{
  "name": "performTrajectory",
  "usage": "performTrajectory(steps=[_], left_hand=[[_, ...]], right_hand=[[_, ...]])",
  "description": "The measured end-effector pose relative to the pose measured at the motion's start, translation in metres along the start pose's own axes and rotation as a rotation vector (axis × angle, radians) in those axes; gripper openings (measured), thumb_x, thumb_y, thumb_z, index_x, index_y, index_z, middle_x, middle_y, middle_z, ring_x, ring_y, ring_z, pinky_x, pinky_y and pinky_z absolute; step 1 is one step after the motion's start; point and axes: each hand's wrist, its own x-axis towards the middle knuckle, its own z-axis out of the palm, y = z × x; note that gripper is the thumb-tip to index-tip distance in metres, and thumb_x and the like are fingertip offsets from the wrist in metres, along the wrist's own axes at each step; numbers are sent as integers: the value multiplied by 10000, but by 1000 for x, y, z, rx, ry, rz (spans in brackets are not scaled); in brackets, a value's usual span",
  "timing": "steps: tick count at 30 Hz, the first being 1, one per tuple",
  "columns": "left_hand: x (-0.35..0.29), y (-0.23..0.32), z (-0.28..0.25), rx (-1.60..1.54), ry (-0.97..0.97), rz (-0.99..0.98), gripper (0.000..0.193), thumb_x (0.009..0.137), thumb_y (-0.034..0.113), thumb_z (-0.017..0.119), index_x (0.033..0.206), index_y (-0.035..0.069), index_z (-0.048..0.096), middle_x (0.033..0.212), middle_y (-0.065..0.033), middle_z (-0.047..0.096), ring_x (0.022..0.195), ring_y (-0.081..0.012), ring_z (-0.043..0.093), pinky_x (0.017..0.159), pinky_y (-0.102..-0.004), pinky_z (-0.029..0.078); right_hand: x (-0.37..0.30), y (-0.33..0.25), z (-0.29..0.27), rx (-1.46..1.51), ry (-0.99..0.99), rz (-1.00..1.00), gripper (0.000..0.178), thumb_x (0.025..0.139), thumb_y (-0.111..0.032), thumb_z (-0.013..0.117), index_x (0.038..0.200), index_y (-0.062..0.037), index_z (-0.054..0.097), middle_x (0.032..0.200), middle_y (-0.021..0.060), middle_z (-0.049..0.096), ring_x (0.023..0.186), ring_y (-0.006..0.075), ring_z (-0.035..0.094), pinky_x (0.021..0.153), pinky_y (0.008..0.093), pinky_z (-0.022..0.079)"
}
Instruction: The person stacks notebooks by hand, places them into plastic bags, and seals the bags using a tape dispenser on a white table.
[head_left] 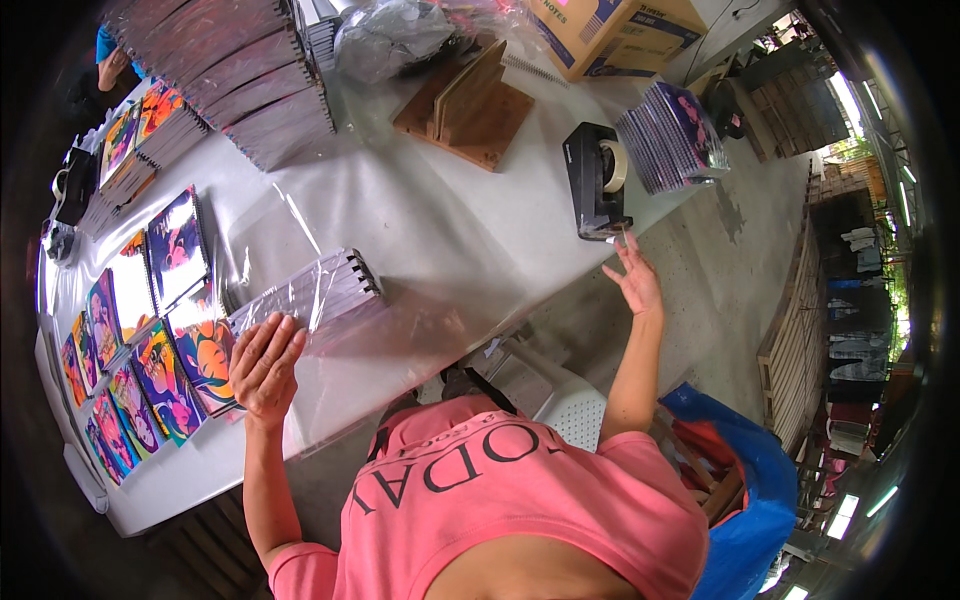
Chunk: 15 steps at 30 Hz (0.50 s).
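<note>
A stack of spiral notebooks [318, 290] in clear plastic lies on the table in front of me, its black binding toward the right. My left hand [266, 368] grips the stack's near-left end, fingers closed over the plastic; the thumb is mostly hidden. Off to the right, my right hand [637, 282] reaches up to the black tape dispenser [590, 190]. Its fingers are stretched and apart, with the fingertips at the dispenser's cutting end. Whether a piece of tape sticks to them is too small to tell. A roll of tape [613, 166] sits in the dispenser.
Colourful notebooks [160, 375] lie in rows on the white table [440, 290] at left. Tall notebook stacks [250, 90] stand behind. Further back are a wooden stand [470, 115], a cardboard box [610, 35] and another wrapped stack [675, 135]. A white chair [570, 410] stands below the table edge.
</note>
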Motion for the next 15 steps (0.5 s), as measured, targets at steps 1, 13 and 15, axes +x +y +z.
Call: performTrajectory(steps=[1,13,15], left_hand=[[3,0,1,-4,8,16,171,756,-33,664,883,68,717,964,-94,701,987,-255,658,847,-359,497],[-1,-6,11,-91,203,106,259,545,7,786,780,79,705,823,-17,602,770,-183,615,598,-303,479],[-4,-9,7,-101,114,78,401,540,45,710,935,113,736,844,-3,584,775,-168,603,597,-288,474]], right_hand=[[3,14,-9,-271,77,-48,225,889,-262,623,988,-75,697,1332,55,494,1119,184,533,877,589,415],[-84,-70,151,-918,337,-1367,92,841,-117,664,847,-29,691,716,64,651,636,199,573,697,346,422],[-131,-68,205,-417,-20,-1010,170,848,-161,670,815,6,679,717,73,651,616,155,579,626,298,447]])
